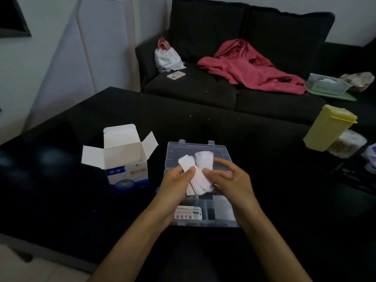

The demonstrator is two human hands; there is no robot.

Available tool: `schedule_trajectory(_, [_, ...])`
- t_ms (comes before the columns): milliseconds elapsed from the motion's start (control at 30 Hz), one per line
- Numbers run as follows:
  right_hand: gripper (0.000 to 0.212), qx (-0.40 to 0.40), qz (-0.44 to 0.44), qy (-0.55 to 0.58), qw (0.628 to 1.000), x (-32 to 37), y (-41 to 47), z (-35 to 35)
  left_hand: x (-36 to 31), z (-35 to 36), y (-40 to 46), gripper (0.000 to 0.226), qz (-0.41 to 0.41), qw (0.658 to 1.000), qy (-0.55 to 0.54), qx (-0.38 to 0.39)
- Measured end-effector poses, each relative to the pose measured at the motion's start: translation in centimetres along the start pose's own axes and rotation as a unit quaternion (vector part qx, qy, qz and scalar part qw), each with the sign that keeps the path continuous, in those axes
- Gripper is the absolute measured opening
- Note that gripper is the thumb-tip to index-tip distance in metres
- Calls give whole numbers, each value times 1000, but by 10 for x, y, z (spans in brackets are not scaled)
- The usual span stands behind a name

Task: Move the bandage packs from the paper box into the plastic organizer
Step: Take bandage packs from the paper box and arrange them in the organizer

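- Both hands were up over the clear plastic organizer (pixel 203 218), working a thick stack of bandage packs (pixel 200 176) – thin, flat white paper strips, fanned out a bit at the top.
- Left hand (pixel 175 184) had its fingers curled round the stack's left side, thumb pressed on the front.
- Right hand (pixel 230 180) pinched the right edge with its thumb, other fingers loosely spread behind it.
- So the packs were out of the box, held just above the organizer, not in it.
- The organizer was a see-through hard-plastic case with dividers, lid (pixel 219 151) flipped open toward the far side; a printed packet (pixel 189 213) lay in a near compartment.
- Paper box (pixel 126 159) stood just left of it on the black table (pixel 264 151), glossy blue-and-white card, all flaps open.
- Near the table's right edge, a tall yellow plastic tub (pixel 327 129) was tilted.
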State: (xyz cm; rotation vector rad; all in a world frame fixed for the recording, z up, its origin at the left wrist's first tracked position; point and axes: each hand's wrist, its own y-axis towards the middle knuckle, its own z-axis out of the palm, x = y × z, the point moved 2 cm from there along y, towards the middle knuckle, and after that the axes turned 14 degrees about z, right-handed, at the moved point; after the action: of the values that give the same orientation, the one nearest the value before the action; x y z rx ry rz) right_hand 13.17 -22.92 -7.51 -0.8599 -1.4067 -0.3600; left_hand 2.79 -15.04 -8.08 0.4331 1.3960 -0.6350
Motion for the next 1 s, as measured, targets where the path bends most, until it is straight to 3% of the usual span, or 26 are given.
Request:
schedule_trajectory(100, [23, 1, 62, 41, 997, -1, 4, -9, -5, -4, 3, 24, 10, 1000, -17, -19])
schedule_trajectory(333, [19, 137, 150, 116, 972, 5, 1, -16, -8, 0, 6, 16, -41, 993, -103, -39])
schedule_trajectory(467, [24, 144, 151, 88, 974, 2, -1, -11, -9, -1, 2, 31, -25, 992, -113, 47])
schedule_trajectory(533, [24, 137, 140, 65, 978, 2, -3, -9, -8, -2, 0, 33, -25, 992, -97, 72])
schedule_trajectory(633, [21, 114, 119, 26, 986, 2, -4, -8, -7, -6, 0, 14, -8, 999, -10, 41])
schedule_trajectory(700, [21, 98, 109, 14, 989, 2, -5, -7, -5, -7, 1, 13, 6, 999, 29, 18])
schedule_trajectory(900, [16, 84, 118, 56, 988, 2, -7, -5, -5, -4, 2, 19, -1, 999, -37, 25])
schedule_trajectory(1000, [9, -6, 37, 8, 999, 1, -4, -10, -5, -9, 5, 26, -10, 999, -28, 14])
